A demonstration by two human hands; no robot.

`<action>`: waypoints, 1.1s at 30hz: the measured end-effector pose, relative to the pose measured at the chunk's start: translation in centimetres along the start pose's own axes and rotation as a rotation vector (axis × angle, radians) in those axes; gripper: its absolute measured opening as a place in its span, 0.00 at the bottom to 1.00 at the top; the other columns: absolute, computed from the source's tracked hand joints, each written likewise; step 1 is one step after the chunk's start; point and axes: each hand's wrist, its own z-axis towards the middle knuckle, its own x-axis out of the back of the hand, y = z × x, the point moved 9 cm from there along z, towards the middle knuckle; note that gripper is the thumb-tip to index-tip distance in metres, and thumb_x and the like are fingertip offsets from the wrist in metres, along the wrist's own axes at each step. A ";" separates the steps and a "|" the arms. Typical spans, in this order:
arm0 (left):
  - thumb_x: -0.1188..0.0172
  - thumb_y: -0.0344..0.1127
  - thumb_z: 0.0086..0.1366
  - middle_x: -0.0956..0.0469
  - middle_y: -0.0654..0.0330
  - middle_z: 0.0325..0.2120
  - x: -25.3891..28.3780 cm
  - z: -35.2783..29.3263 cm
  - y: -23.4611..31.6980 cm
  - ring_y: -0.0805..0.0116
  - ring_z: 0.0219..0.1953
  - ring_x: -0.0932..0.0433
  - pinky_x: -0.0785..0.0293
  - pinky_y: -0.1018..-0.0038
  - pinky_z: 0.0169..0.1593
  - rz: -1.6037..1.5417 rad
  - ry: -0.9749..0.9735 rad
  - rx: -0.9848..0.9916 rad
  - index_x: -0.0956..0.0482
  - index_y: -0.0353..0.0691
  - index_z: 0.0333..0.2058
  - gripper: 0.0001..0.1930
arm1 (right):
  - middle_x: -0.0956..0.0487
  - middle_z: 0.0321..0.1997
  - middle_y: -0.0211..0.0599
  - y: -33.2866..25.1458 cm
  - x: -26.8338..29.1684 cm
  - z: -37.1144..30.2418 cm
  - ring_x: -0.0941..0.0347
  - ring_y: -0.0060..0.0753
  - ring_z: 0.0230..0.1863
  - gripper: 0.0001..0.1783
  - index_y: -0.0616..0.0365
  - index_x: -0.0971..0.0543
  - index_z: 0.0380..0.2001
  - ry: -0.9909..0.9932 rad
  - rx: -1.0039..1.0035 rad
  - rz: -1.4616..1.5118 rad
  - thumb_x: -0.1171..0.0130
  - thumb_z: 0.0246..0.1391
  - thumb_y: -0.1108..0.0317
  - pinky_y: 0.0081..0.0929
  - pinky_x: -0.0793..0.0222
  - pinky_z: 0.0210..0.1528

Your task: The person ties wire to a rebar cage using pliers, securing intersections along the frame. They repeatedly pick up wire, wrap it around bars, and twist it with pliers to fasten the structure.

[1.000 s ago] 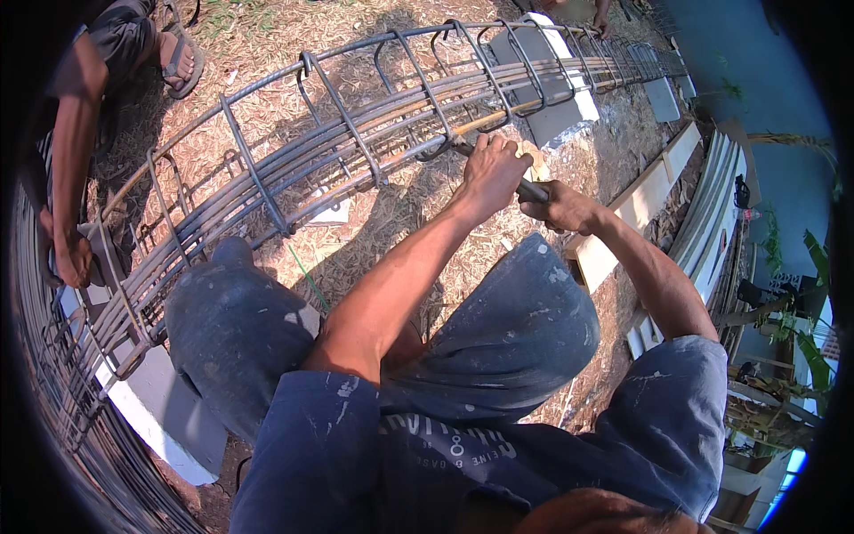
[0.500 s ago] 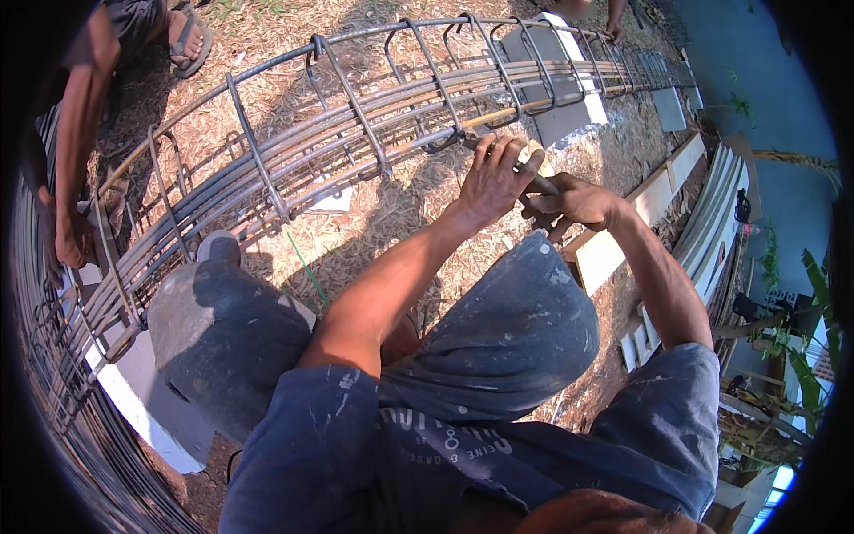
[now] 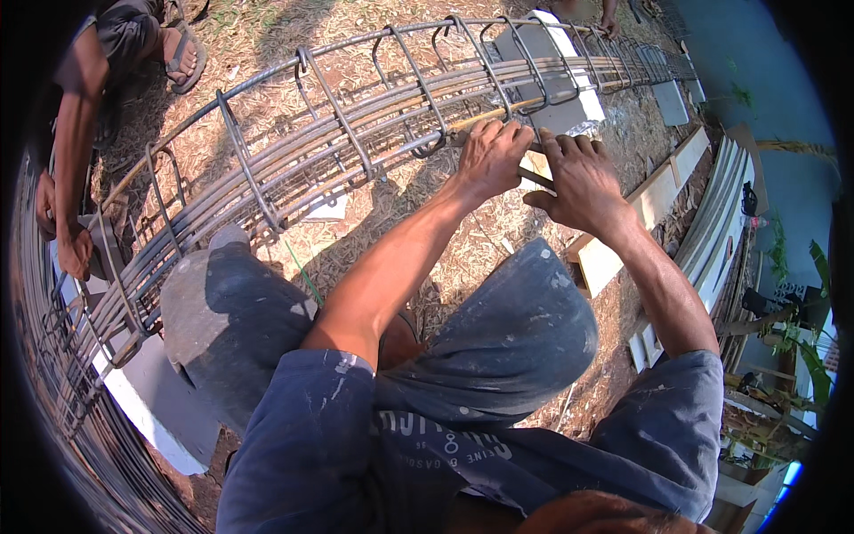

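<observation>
A long rebar cage (image 3: 356, 133) with square stirrups runs across the ground ahead of me. At its near edge my left hand (image 3: 492, 160) is closed around a dark metal bar (image 3: 535, 179), close to a stirrup's lower corner. To its right my right hand (image 3: 587, 182) bends its fingers over the bar's outer part, thumb apart below it. The bar's far end is hidden under my left fingers. My two hands are close together, with a short stretch of the bar showing between them.
Pale blocks (image 3: 562, 107) prop the cage. Another person's hands (image 3: 76, 245) are at the cage's left end, and a further hand (image 3: 609, 27) is at the far side. Boards (image 3: 645, 209) lie to the right, beside a blue wall (image 3: 774, 116). Loose rebar (image 3: 62, 445) lies at left.
My right hand has risen and turned from below the bar to over it, knuckles up. The left hand has shifted slightly, still on the bar. The person at left has moved their hands.
</observation>
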 end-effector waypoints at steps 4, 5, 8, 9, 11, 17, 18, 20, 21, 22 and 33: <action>0.36 0.27 0.42 0.24 0.54 0.33 -0.5 1.2 -1.2 0.54 0.37 0.23 0.31 0.58 0.44 -0.021 -0.053 0.142 0.27 0.37 0.39 0.21 | 0.28 0.51 0.50 -0.5 -0.5 0.5 0.31 0.50 0.55 0.40 0.68 0.38 0.62 0.306 0.092 -0.545 0.39 0.52 0.58 0.47 0.42 0.60; 0.37 0.27 0.42 0.23 0.54 0.33 -1.0 1.4 -1.2 0.54 0.38 0.23 0.33 0.58 0.46 -0.048 -0.124 0.182 0.27 0.37 0.40 0.21 | 0.26 0.44 0.45 0.7 -1.7 1.3 0.28 0.45 0.49 0.28 0.67 0.34 0.56 0.221 0.080 -0.417 0.44 0.55 0.64 0.43 0.37 0.52; 0.37 0.27 0.43 0.22 0.53 0.33 -0.9 1.2 -0.6 0.55 0.39 0.23 0.36 0.59 0.49 0.104 0.003 0.140 0.27 0.37 0.40 0.20 | 0.26 0.37 0.40 2.8 -4.2 3.4 0.26 0.41 0.41 0.18 0.64 0.30 0.47 0.079 0.079 -0.319 0.46 0.56 0.65 0.38 0.34 0.46; 0.38 0.27 0.46 0.21 0.53 0.33 -0.2 1.2 0.6 0.56 0.39 0.23 0.38 0.60 0.51 0.142 0.059 0.131 0.25 0.38 0.38 0.17 | 0.23 0.34 0.41 2.6 -3.3 3.4 0.22 0.44 0.35 0.13 0.62 0.29 0.41 0.186 0.127 -0.292 0.46 0.56 0.66 0.37 0.29 0.40; 0.40 0.27 0.49 0.21 0.53 0.33 -1.8 1.3 0.2 0.56 0.41 0.23 0.38 0.59 0.51 0.101 -0.003 0.174 0.24 0.37 0.38 0.14 | 0.22 0.33 0.45 4.0 -4.4 4.1 0.21 0.47 0.34 0.12 0.61 0.29 0.41 0.012 0.049 -0.121 0.47 0.57 0.67 0.40 0.27 0.38; 0.43 0.32 0.55 0.17 0.55 0.25 -6.2 0.2 -1.3 0.58 0.31 0.16 0.23 0.62 0.40 0.146 -0.634 0.258 0.15 0.46 0.30 0.07 | 0.19 0.38 0.52 3.7 -9.0 2.5 0.20 0.52 0.40 0.14 0.62 0.24 0.40 -0.381 -0.188 0.315 0.48 0.49 0.73 0.42 0.25 0.45; 0.43 0.32 0.55 0.17 0.55 0.26 -6.8 -0.5 0.2 0.59 0.32 0.16 0.22 0.63 0.37 0.133 -0.752 0.148 0.15 0.46 0.32 0.08 | 0.19 0.38 0.54 3.9 -12.1 1.1 0.21 0.53 0.42 0.16 0.62 0.24 0.42 -0.427 -0.242 0.443 0.48 0.48 0.73 0.41 0.26 0.47; 0.43 0.33 0.55 0.17 0.56 0.25 -7.2 -2.7 1.6 0.59 0.31 0.16 0.21 0.64 0.38 0.127 -0.797 -0.022 0.15 0.47 0.33 0.09 | 0.19 0.38 0.55 1.4 -15.7 -1.2 0.21 0.52 0.42 0.18 0.62 0.24 0.45 -0.492 -0.209 0.606 0.50 0.49 0.73 0.43 0.27 0.49; 0.43 0.33 0.57 0.16 0.54 0.32 -7.6 -3.8 1.8 0.56 0.38 0.17 0.23 0.60 0.45 0.089 -0.861 -0.003 0.15 0.45 0.31 0.08 | 0.19 0.38 0.54 1.1 -18.5 -2.3 0.21 0.51 0.41 0.16 0.63 0.25 0.44 -0.412 -0.277 0.754 0.48 0.50 0.71 0.44 0.26 0.48; 0.43 0.32 0.57 0.18 0.52 0.36 -6.2 -3.4 2.8 0.54 0.42 0.19 0.25 0.57 0.48 0.129 -0.654 -0.166 0.15 0.45 0.32 0.08 | 0.19 0.37 0.53 -0.1 -19.2 -2.8 0.20 0.51 0.40 0.15 0.63 0.25 0.43 -0.332 -0.332 0.901 0.46 0.52 0.69 0.45 0.26 0.47; 0.53 0.33 0.68 0.22 0.39 0.38 -3.3 -9.1 -1.7 0.47 0.37 0.19 0.21 0.57 0.36 0.322 -0.944 0.387 0.26 0.29 0.48 0.16 | 0.27 0.46 0.42 1.4 -20.1 -9.7 0.33 0.41 0.48 0.30 0.58 0.29 0.48 0.032 -0.522 0.741 0.28 0.44 0.60 0.45 0.40 0.49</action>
